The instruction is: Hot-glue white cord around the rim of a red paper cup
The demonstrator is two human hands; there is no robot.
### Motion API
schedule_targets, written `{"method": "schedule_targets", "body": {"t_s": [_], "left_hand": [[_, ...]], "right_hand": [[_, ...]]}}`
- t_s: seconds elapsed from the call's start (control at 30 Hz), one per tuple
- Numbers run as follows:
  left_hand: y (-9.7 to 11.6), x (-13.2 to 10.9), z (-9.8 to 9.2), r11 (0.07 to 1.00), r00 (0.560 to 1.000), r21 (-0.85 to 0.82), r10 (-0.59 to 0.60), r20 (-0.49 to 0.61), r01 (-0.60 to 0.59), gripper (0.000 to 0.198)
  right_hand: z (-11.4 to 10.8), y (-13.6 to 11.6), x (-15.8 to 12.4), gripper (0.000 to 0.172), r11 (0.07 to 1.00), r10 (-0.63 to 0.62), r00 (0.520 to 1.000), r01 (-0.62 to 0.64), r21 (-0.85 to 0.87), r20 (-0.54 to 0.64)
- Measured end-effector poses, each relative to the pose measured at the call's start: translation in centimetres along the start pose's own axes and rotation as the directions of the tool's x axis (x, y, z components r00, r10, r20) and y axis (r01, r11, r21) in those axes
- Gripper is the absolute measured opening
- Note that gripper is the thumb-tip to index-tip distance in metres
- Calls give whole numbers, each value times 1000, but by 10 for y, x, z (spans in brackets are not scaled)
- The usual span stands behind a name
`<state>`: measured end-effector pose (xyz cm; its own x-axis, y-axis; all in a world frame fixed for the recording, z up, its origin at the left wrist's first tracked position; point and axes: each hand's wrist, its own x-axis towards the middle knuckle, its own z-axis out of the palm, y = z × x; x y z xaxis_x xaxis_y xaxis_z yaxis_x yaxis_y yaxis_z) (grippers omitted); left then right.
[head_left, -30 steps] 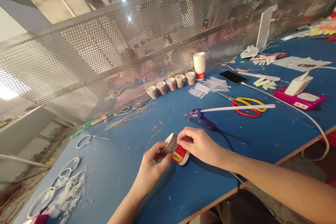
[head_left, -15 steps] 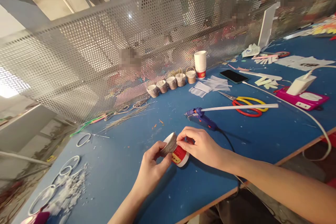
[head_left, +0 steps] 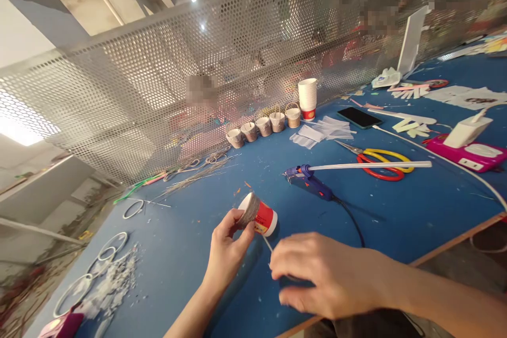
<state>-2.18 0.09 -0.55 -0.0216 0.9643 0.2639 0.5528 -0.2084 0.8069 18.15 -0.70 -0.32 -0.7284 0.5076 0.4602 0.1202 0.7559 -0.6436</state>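
A red and white paper cup (head_left: 266,218), its mouth end wrapped in grey cord, lies tilted in my left hand (head_left: 228,245), whose fingers and thumb close round the wrapped end. A thin pale strand (head_left: 268,243) runs from the cup down toward my right hand (head_left: 317,272). That hand is slightly blurred, its fingers bent over the table to the right of the cup. Whether its fingertips pinch the strand is not clear. Beyond the hands, a blue glue gun (head_left: 311,180) with a long white stick lies on its side.
Red and yellow scissors (head_left: 382,162), a phone (head_left: 359,117) and white strips (head_left: 322,131) lie beyond the glue gun. Several wrapped cups (head_left: 263,126) and a cup stack (head_left: 308,96) line the mesh screen (head_left: 158,79). Wires (head_left: 198,174), cord rings (head_left: 112,247) and scraps (head_left: 119,277) lie left.
My right hand has left the cup's side and moved down and right toward the table's near edge. The cup has turned in my left hand, showing more of its red side, and the strand now shows.
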Motion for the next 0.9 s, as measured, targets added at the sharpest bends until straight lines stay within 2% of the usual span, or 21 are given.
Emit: {"method": "schedule_targets", "body": {"t_s": [0.07, 0.13, 0.2, 0.27, 0.3, 0.37, 0.43, 0.5, 0.57, 0.63, 0.7, 0.8, 0.9], "left_hand": [[-1, 1, 0, 1000, 1000, -2, -10, -17, 10, 10], [-1, 1, 0, 1000, 1000, -2, -14, -24, 14, 11], [-1, 1, -1, 1000, 1000, -5, -19, -20, 19, 12], [0, 1, -1, 1000, 1000, -16, -21, -14, 21, 12], [1, 0, -1, 1000, 1000, -21, -22, -15, 22, 11], [3, 0, 0, 999, 999, -32, -25, -25, 24, 11], [5, 0, 0, 998, 999, -46, -31, -18, 30, 11], [6, 0, 1, 997, 999, -66, -32, 4, 32, 11], [5, 0, 3, 996, 999, -83, -25, 21, 26, 11], [3, 0, 5, 996, 1000, -87, -18, 20, 19, 13], [1, 0, 6, 997, 1000, -77, -19, 19, 20, 14], [-3, 0, 6, 997, 999, -66, -30, 19, 31, 12], [-4, 1, 5, 996, 998, -61, -63, -3, 63, 11]], "right_hand": [[-3, -9, -11, 22, 997, -25, 998, 29, -78, 53], [-12, -13, -21, 30, 993, 12, 1000, -9, -116, 24], [-25, -12, -32, 31, 985, 77, 995, -85, -153, -58], [-41, -4, -42, 23, 962, 172, 968, -205, -179, -183], [-49, 1, -46, 19, 944, 236, 941, -281, -174, -242], [-64, 16, -52, 28, 879, 399, 861, -457, -136, -315], [-75, 35, -51, 35, 783, 546, 767, -611, -121, -337], [-82, 54, -42, 28, 714, 613, 722, -680, -164, -322], [-84, 71, -26, 24, 720, 611, 734, -671, -179, -296], [-82, 85, -7, 23, 756, 606, 772, -634, -165, -190], [-76, 96, 9, 17, 744, 632, 763, -647, -168, -138], [-64, 106, 22, 14, 703, 668, 723, -691, -170, -175], [-52, 108, 20, 16, 727, 642, 735, -674, -131, -217]]}}
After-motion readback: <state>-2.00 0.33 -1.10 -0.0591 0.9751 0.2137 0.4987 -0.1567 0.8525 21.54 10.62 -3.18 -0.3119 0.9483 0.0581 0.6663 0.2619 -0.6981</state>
